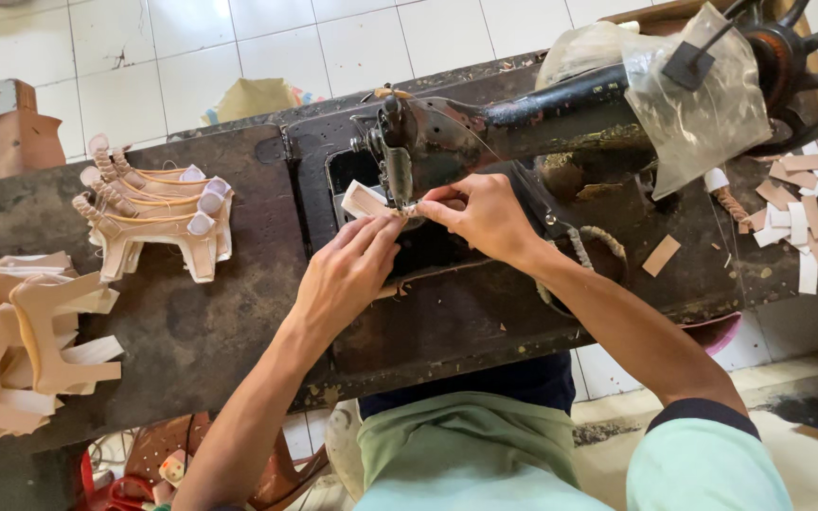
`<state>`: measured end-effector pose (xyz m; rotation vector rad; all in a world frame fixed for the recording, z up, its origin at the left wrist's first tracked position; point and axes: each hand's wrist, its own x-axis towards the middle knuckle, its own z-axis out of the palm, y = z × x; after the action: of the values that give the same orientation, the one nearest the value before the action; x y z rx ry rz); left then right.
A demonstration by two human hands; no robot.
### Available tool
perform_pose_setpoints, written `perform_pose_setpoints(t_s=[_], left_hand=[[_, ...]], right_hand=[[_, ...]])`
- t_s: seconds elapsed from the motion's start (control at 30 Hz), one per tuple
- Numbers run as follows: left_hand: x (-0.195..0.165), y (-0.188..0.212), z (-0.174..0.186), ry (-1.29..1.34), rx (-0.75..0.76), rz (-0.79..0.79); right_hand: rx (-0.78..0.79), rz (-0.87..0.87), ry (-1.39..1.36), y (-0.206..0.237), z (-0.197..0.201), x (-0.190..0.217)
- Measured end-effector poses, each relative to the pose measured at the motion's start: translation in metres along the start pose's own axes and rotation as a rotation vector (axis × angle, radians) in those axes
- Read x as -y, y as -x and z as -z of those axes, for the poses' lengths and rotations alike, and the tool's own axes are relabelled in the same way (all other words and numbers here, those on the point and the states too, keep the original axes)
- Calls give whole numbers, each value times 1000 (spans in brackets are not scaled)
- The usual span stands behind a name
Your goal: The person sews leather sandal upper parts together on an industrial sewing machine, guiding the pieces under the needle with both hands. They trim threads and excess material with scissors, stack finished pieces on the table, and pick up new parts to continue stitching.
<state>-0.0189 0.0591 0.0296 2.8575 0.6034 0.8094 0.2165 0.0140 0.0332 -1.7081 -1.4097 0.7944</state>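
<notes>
Under the needle of the black sewing machine (447, 132), a small pale strap (364, 200) is pinched by both hands. The left hand (347, 274) is closed on its near end, and the right hand (480, 216) is closed on it just beside the needle. Fingertips could be pricked, because they are kept so close. More straps (153, 213) are piled on the desk (191, 322), well to the left.

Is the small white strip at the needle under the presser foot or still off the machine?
Under it: the white strip lies at the sewing machine needle.
</notes>
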Motion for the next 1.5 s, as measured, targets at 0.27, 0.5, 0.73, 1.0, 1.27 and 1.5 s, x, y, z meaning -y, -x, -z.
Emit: perform_pose_setpoints(t_s=[0.27,0.5,0.73,1.0,1.27,1.5], left_hand=[[-14,-8,8,-95,51,3],[-14,-8,6,-74,93,27],[-10,-5,0,-56,73,9],[-11,0,-4,-145,72,-11],[-9,2,-1,-135,71,-18],[-11,-2,0,-117,97,21]], right_hand=[[-174,644,665,59,63,28],[-747,-26,832,39,256,-26],[-983,635,691,54,214,-46],[-479,807,56,85,101,36],[57,503,436,4,26,-6],[155,303,1,-59,27,-41]])
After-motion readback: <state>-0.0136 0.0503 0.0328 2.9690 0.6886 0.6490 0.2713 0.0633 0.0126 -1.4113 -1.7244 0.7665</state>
